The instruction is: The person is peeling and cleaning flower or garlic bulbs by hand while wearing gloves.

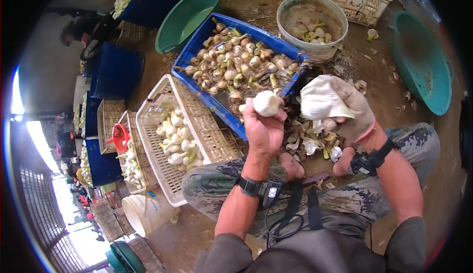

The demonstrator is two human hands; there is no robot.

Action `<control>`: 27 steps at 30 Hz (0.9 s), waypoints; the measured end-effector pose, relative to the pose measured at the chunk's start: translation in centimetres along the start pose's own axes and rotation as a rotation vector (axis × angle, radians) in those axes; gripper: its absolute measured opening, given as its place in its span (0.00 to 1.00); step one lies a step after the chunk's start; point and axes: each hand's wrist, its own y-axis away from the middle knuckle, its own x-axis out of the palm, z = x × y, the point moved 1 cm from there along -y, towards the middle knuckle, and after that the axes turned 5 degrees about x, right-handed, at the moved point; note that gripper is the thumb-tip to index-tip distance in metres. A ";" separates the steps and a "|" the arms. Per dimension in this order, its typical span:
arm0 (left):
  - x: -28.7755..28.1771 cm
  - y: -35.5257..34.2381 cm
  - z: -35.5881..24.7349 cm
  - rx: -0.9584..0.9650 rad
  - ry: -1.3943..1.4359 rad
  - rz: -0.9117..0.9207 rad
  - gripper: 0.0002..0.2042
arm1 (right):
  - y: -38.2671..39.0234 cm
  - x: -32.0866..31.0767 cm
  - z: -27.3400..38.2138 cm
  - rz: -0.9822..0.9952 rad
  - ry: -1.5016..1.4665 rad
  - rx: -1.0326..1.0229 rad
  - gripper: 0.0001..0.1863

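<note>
My left hand [263, 134] is closed around a peeled white garlic bulb [266, 103], held up over the near edge of a blue tray [201, 91]. Inside the tray lie several unpeeled, brownish garlic bulbs [238, 58] with stalks. To the right, my right hand [340, 106] wears a pale cloth glove, and bare fingertips show at its lower side. Its fingers are curled in; whatever they may grip is hidden. Loose garlic skins [311, 145] lie on the ground below it, between my feet.
A cream plastic crate [167, 177] with peeled bulbs stands at the left. Beyond the tray are a white bucket [315, 51] with bulbs and another crate [352, 4]. Green tubs [189, 19] and blue barrels [117, 71] stand around. Another person [88, 34] bends at the far left.
</note>
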 end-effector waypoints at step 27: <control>-17.8 -16.4 -7.8 0.047 -1.934 -0.470 0.20 | -0.6 -2.0 -3.6 -0.091 1.979 0.181 0.13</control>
